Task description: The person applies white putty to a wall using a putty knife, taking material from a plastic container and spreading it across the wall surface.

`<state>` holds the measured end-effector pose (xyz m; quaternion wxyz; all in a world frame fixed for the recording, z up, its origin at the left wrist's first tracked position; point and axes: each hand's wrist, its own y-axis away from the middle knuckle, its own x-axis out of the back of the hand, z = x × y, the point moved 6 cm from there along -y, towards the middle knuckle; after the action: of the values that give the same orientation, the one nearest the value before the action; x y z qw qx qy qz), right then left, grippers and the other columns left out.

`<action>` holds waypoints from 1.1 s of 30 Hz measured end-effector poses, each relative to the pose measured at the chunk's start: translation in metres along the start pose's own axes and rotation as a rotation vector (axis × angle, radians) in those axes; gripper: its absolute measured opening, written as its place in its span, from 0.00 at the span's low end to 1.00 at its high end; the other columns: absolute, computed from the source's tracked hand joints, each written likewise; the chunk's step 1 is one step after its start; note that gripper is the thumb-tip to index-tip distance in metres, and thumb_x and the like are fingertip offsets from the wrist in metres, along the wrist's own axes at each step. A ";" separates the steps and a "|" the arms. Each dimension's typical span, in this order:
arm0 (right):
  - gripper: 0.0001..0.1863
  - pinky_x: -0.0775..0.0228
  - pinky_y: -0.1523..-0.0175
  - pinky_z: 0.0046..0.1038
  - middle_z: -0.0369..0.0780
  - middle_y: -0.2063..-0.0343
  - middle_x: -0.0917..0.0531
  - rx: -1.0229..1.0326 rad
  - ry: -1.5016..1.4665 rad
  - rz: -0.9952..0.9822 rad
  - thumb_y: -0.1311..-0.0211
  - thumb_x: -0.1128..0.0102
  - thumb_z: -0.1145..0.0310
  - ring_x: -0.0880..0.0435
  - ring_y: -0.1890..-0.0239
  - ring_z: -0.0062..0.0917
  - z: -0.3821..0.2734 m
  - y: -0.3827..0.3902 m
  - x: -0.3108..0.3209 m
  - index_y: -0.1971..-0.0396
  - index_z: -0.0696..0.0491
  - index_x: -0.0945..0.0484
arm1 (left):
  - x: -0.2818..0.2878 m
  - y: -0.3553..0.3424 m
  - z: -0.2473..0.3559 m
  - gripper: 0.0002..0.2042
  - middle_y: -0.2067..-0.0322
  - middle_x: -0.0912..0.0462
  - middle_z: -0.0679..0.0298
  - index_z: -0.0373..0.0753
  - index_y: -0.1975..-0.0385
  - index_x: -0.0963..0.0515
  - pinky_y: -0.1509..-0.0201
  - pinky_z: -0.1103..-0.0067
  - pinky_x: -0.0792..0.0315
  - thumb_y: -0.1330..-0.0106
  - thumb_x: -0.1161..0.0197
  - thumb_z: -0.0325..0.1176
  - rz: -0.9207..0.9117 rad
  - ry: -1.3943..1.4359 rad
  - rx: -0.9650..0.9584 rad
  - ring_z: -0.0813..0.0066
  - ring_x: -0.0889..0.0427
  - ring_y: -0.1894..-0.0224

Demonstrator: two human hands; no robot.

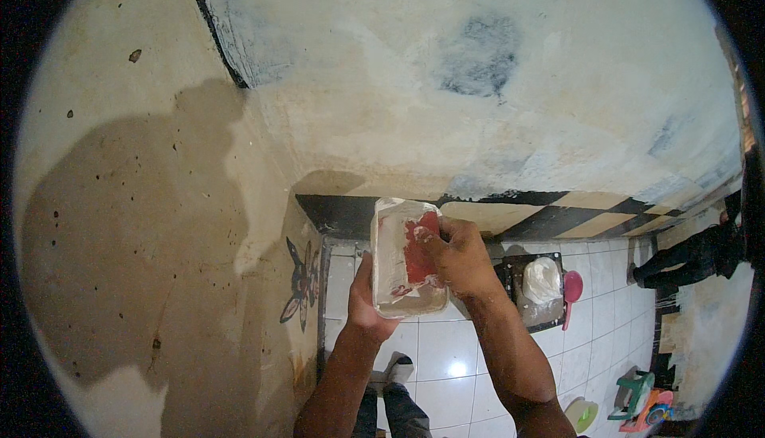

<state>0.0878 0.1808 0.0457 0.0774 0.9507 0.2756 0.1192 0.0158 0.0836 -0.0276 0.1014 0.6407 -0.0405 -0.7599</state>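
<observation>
My left hand [366,309] is wrapped round the lower left side of a white rectangular tub [378,259], holding it in front of me. Whitish paste [392,255] smears the tub's inside. With thumb and fingers, my right hand [464,259] grips a flat red scraper [421,267] that lies over the tub, its surface marked with white paste. Paste also whitens my right thumb. Behind the tub rises a wall [358,135] with pale, uneven patches and a dark spot.
On the tiled floor to the right, a black tray [544,312] carries a white mound [542,278], with a pink dipper [572,288] beside it. A light green basin [584,414] and a green stool [632,394] are farther right. Another person [693,251] is at the far right. A side wall [119,199] stands close on my left.
</observation>
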 end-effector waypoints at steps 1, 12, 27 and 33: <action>0.11 0.27 0.68 0.26 0.39 0.73 0.16 -0.007 -0.059 -0.008 0.37 0.43 0.67 0.20 0.73 0.20 0.001 0.000 0.001 0.65 0.61 0.20 | 0.000 0.000 0.001 0.25 0.38 0.32 0.57 0.41 0.36 0.39 0.34 0.60 0.38 0.28 0.58 0.47 0.004 -0.021 -0.006 0.59 0.32 0.37; 0.12 0.26 0.65 0.20 0.42 0.69 0.17 -0.188 -0.491 0.044 0.36 0.46 0.70 0.19 0.71 0.20 0.006 0.002 0.025 0.61 0.64 0.22 | 0.011 -0.004 0.004 0.28 0.39 0.32 0.57 0.43 0.36 0.39 0.36 0.58 0.36 0.31 0.54 0.53 0.064 0.044 0.013 0.56 0.31 0.38; 0.12 0.25 0.58 0.23 0.37 0.60 0.18 -0.089 -0.758 0.008 0.39 0.39 0.72 0.20 0.60 0.21 0.014 0.019 0.029 0.55 0.55 0.24 | 0.005 -0.009 0.031 0.24 0.45 0.26 0.61 0.44 0.40 0.34 0.42 0.62 0.30 0.30 0.55 0.51 -0.002 0.059 -0.086 0.61 0.26 0.44; 0.10 0.36 0.74 0.18 0.33 0.67 0.20 0.029 -0.795 0.090 0.39 0.38 0.71 0.26 0.73 0.14 0.009 0.011 0.039 0.58 0.54 0.25 | -0.007 -0.014 0.033 0.24 0.46 0.25 0.62 0.44 0.40 0.33 0.44 0.63 0.28 0.31 0.53 0.51 0.022 0.055 -0.100 0.63 0.25 0.45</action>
<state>0.1277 0.1918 0.0470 0.1593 0.9348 0.1841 -0.2585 -0.0174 0.0962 -0.0179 0.1428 0.6551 -0.0065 -0.7419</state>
